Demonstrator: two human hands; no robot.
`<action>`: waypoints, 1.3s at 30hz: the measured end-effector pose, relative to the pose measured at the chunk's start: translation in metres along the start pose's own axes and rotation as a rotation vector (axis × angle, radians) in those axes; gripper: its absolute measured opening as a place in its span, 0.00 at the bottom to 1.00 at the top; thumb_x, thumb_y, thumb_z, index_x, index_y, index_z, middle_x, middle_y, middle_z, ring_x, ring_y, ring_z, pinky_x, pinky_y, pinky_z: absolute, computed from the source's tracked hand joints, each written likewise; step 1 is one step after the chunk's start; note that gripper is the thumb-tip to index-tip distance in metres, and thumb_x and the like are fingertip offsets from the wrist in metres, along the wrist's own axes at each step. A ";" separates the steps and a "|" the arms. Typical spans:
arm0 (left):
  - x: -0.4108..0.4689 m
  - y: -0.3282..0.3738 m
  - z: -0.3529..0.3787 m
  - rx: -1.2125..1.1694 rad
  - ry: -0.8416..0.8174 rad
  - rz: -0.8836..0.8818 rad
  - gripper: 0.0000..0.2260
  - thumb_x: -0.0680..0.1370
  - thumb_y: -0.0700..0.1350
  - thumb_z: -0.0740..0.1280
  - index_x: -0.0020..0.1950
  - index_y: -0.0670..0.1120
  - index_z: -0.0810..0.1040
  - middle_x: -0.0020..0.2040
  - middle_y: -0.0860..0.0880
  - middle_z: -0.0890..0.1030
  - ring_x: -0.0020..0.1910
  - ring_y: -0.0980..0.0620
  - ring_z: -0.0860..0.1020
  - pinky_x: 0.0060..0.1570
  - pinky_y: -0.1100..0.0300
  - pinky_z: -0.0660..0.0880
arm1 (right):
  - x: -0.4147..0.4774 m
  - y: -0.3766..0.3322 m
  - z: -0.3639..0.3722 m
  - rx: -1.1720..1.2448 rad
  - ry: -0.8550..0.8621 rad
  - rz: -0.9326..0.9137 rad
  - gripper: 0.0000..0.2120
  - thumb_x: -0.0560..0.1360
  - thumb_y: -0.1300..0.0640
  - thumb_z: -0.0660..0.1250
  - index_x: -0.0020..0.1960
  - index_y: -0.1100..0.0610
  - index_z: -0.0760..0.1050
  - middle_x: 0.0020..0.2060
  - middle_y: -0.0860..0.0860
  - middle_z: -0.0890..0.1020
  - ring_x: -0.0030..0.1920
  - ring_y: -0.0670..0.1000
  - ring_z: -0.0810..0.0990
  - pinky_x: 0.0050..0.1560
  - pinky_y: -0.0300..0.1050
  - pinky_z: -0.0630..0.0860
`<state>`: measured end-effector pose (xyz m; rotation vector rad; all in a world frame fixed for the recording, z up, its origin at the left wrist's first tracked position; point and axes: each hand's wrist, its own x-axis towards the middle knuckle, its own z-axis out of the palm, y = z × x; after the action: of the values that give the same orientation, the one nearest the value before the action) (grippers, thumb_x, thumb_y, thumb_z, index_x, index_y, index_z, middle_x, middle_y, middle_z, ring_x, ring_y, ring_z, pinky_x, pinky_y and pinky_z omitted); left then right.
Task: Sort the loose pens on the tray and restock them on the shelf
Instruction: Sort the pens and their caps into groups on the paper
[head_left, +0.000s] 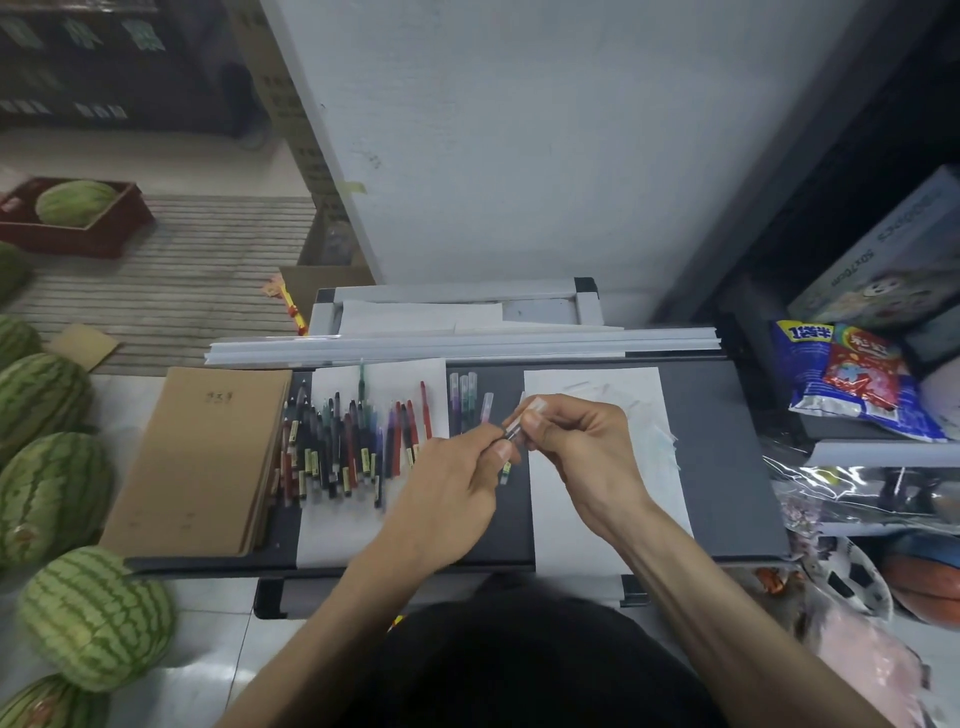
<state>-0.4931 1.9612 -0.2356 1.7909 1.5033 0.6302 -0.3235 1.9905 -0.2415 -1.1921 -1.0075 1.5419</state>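
The dark grey tray (727, 467) spans the middle. From its left edge it carries a stack of brown notebooks (202, 457), a white sheet (332, 535) under a heap of loose pens (337, 447), and a second white sheet (597, 519) on the right. Well apart at the upper left, a red crate (78, 244) holds one watermelon (75, 201) (more melons (52, 499) lie loose on the floor along the left edge).

Both hands meet over the gap between the two sheets. The left hand (452, 488) has thumb and forefinger curled in a pinch round the barrel of one pen (513, 432). The right hand (576, 447) pinches the same pen's upper end, its fingers bent close together.

The pen is dark in the short stretch between the two pinches, with a clear end in the right fingers and a yellow-green label showing below the left thumb. The heaped pens are black, red, blue and purple, roughly parallel, many with yellow labels. Just right of the heap, a short row of clear-capped pens (462, 400) lies side by side on the bare tray.
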 end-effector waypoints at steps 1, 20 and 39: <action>0.002 -0.003 0.005 -0.031 0.004 -0.017 0.11 0.86 0.43 0.60 0.50 0.48 0.81 0.32 0.54 0.75 0.33 0.51 0.75 0.36 0.59 0.69 | 0.003 0.003 -0.001 0.000 -0.008 0.011 0.08 0.79 0.70 0.66 0.42 0.69 0.81 0.39 0.63 0.81 0.39 0.59 0.79 0.53 0.52 0.78; 0.043 -0.075 0.043 0.105 -0.159 -0.307 0.11 0.81 0.42 0.64 0.43 0.41 0.83 0.42 0.47 0.84 0.42 0.47 0.81 0.44 0.52 0.78 | 0.096 0.077 -0.018 -0.657 0.155 0.392 0.17 0.79 0.50 0.71 0.41 0.63 0.85 0.30 0.53 0.86 0.37 0.48 0.87 0.45 0.42 0.81; 0.049 -0.144 -0.022 0.410 -0.038 -0.639 0.10 0.79 0.40 0.69 0.38 0.42 0.76 0.36 0.46 0.80 0.32 0.49 0.80 0.27 0.59 0.75 | 0.117 0.101 0.005 -1.152 0.082 0.237 0.18 0.78 0.48 0.73 0.37 0.60 0.82 0.31 0.52 0.83 0.34 0.52 0.83 0.43 0.49 0.84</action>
<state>-0.5905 2.0245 -0.3361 1.4421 2.1433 -0.0342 -0.3600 2.0782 -0.3640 -2.1745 -1.8362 0.9977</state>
